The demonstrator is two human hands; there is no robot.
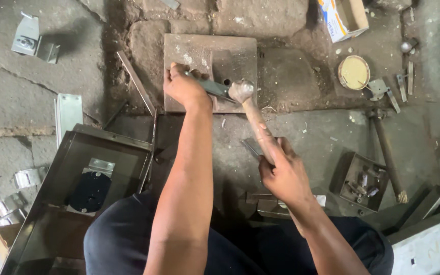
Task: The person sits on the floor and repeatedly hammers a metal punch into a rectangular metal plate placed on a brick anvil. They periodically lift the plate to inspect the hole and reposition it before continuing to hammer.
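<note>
Workshop floor | left hand (pixel 183 86) grips metal strip (pixel 211 87) | right hand (pixel 282 175) grips hammer (pixel 253 114)

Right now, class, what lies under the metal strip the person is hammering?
Under the metal strip sits a square steel block with a small hole beside the strip. The left hand and hammer cover part of the block, so the contact there is hidden.

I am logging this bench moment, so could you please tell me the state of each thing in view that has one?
Left hand: closed on the metal strip, pressing it on the steel block.
Right hand: gripping the hammer, head on the strip.
Spare hammer: lying flat, untouched.
Round tin: open.
Cardboard box: open.
Small metal tray: holding small parts.
</note>
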